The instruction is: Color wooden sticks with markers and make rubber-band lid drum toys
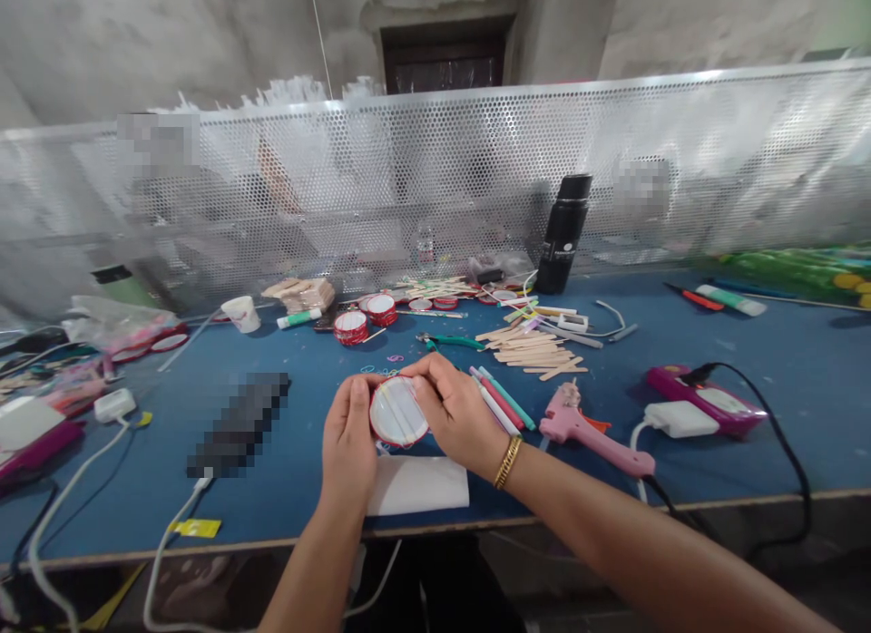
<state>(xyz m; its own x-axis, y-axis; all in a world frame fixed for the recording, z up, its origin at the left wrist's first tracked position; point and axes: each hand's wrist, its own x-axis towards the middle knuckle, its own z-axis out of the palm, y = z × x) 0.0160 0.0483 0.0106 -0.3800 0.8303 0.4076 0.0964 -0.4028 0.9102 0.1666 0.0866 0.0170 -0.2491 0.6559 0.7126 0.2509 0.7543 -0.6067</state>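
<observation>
Between my two hands is a small red-rimmed round drum, its pale face turned up towards me, with thin lines running across it. My left hand grips its left edge, thumb along the rim and fingers behind. At the upper right edge, my right hand holds it with the thumb and fingers; a gold bracelet circles that wrist. Just below lies a folded white paper on the blue table. Small coloured rubber bands lie just beyond the drum, and several markers rest beside my right hand.
To the right are a pink glue gun and a purple power strip with a black cord. Wooden craft sticks, green pliers and more red-rimmed drums lie farther back. A black bottle stands by the perforated metal screen.
</observation>
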